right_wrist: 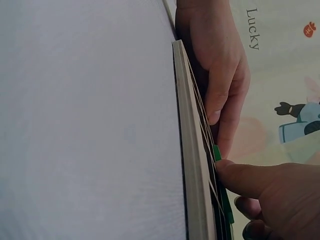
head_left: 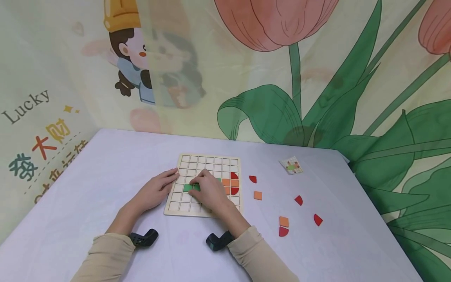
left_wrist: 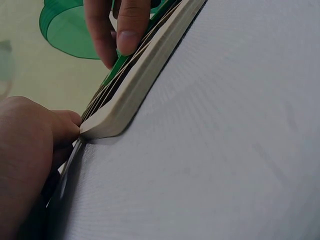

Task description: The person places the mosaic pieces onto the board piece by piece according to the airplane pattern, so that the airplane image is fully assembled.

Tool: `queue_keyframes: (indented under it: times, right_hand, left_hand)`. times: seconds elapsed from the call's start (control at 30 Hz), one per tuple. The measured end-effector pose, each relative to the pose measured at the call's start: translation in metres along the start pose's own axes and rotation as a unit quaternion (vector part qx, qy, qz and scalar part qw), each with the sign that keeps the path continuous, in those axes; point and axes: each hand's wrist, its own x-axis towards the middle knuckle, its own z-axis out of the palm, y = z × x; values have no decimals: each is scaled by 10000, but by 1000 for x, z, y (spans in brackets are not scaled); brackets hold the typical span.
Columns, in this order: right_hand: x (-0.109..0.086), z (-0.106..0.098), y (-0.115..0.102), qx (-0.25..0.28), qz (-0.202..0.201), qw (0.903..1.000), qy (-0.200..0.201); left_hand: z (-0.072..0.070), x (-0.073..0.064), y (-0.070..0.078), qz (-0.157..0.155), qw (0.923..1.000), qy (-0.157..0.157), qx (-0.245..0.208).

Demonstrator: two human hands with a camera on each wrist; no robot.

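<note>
A pale wooden grid board (head_left: 183, 206) lies on the white table. My left hand (head_left: 153, 192) rests against its left edge, fingers extended. Over the middle of the board, my right hand (head_left: 211, 192) pinches a green square tile (head_left: 196, 188) between thumb and fingers, down at the grid. Just left of it, another green tile (head_left: 186, 188) sits in a cell. On the board's right side are several orange squares (head_left: 234, 183) with a red quarter-circle tile (head_left: 234, 175) above and another (head_left: 234, 191) below. My right hand partly hides the green tiles between.
To the board's right lie loose red quarter-circle tiles (head_left: 318, 219) and orange square tiles (head_left: 258, 195). A small printed pattern card (head_left: 291, 165) lies farther back. Black wrist devices (head_left: 144, 238) are on both wrists. A printed cloth backdrop (head_left: 197, 117) rises behind the table.
</note>
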Motion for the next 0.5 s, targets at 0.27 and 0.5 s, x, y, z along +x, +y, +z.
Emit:
queue_keyframes:
  times: [0.27, 0.5]
  right_hand:
    - [1, -3, -1, 14, 17, 10000, -38]
    - [1, -3, -1, -1, 78, 9999, -145]
  left_hand:
    - [0, 0, 0, -41, 10000, 4, -17]
    - [0, -1, 1, -31, 10000, -17, -32]
